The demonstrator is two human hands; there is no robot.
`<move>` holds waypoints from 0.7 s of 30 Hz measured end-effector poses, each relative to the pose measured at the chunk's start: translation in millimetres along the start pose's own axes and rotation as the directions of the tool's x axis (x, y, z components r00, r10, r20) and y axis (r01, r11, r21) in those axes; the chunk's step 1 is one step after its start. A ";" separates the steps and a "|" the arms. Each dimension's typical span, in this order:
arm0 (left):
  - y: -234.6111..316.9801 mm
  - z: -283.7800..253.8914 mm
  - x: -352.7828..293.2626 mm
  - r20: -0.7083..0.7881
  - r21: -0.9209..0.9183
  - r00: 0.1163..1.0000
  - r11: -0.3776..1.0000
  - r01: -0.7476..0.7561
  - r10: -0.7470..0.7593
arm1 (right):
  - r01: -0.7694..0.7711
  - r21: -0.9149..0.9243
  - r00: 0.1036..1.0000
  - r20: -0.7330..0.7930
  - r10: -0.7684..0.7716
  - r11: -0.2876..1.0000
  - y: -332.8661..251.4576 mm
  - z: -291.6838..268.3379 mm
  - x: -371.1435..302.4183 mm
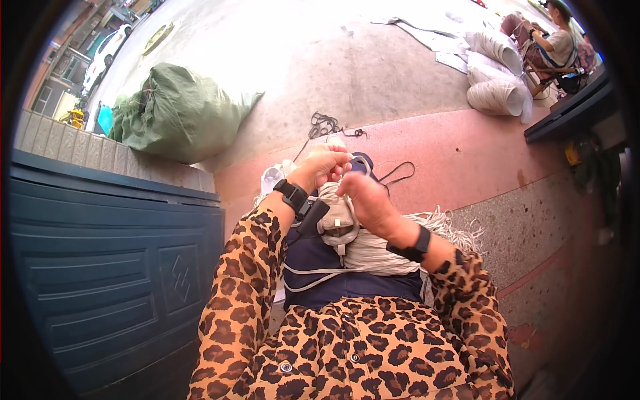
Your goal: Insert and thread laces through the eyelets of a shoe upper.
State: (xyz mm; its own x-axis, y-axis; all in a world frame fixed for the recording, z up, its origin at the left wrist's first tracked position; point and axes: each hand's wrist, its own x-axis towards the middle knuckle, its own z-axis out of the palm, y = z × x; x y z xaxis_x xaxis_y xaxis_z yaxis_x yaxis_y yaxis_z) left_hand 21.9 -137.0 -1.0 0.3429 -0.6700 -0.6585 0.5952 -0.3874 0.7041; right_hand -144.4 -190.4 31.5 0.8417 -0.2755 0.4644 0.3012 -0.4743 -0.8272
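Observation:
My left hand (323, 165) is raised over my lap with its fingers pinched together on a pale cord (362, 159), which loops out beside the fingertips. Close by on the right, my right hand (370, 203) is closed, its fingers curled toward the left one; what they grip is hidden. Below both hands lies a beige-white item (337, 215) with a small light tab, its kind unclear. A thick bundle of white cords (380, 257) spreads across my dark blue lap (310, 257) to the right, ending in loose strands. One strand crosses my lap on the left.
Tangled black cord (323, 125) lies on the floor ahead. A stuffed green sack (177, 113) stands ahead left, behind a blue panelled door (113, 267). White rolled bundles (497, 87) lie far right, near a seated person (553, 43). A dark ledge (567, 113) juts in at right.

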 end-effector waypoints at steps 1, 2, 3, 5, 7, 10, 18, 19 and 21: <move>-3.5 4.3 5.3 -0.043 -0.006 0.999 1.000 -0.015 0.014 | 0.030 0.097 1.000 -0.005 -0.030 0.995 -22.0 -22.1 17.2; -12.7 -9.0 16.3 0.011 -0.005 0.999 0.999 -0.050 0.050 | 0.122 0.210 0.982 -0.168 -0.087 0.970 -53.1 -35.2 37.2; 0.4 9.0 3.2 0.018 0.073 0.998 0.996 0.052 -0.053 | 0.171 0.288 0.959 -0.269 -0.092 0.942 -70.6 -62.3 51.5; -0.6 20.5 -6.1 -0.028 0.251 0.987 0.955 0.157 -0.155 | 0.310 0.216 0.910 -0.349 -0.223 0.926 -103.0 -99.5 77.4; -15.3 24.2 -6.1 -0.171 0.610 0.985 0.782 0.125 -0.025 | 0.342 0.219 0.897 -0.368 -0.247 0.914 -119.5 -112.3 88.8; -25.3 23.1 9.0 -0.021 0.955 0.938 0.285 -0.083 0.346 | 0.400 0.181 0.817 -0.515 -0.260 0.898 -142.7 -154.3 92.0; -44.3 -61.1 -48.5 0.020 0.913 0.844 0.334 -0.234 0.536 | 0.157 0.373 0.901 -0.433 0.023 0.914 -101.8 -153.7 82.3; -49.8 -62.5 -54.8 0.013 0.912 0.844 0.340 -0.231 0.537 | 0.070 0.383 0.906 -0.411 0.102 0.921 -88.8 -141.2 77.5; -55.0 -61.8 -70.3 0.161 0.906 0.852 0.269 -0.328 0.499 | -0.316 0.357 0.881 -0.233 0.411 0.879 -68.4 -101.7 62.7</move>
State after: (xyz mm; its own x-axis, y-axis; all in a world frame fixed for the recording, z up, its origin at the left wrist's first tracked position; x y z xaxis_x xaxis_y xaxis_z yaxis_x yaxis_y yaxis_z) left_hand 9.9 -29.5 -9.9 0.4719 -0.8657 -0.1671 -0.6109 -0.4577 0.6461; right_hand -157.7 -260.3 149.3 0.7610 -0.6329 0.1427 0.1590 -0.0313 -0.9868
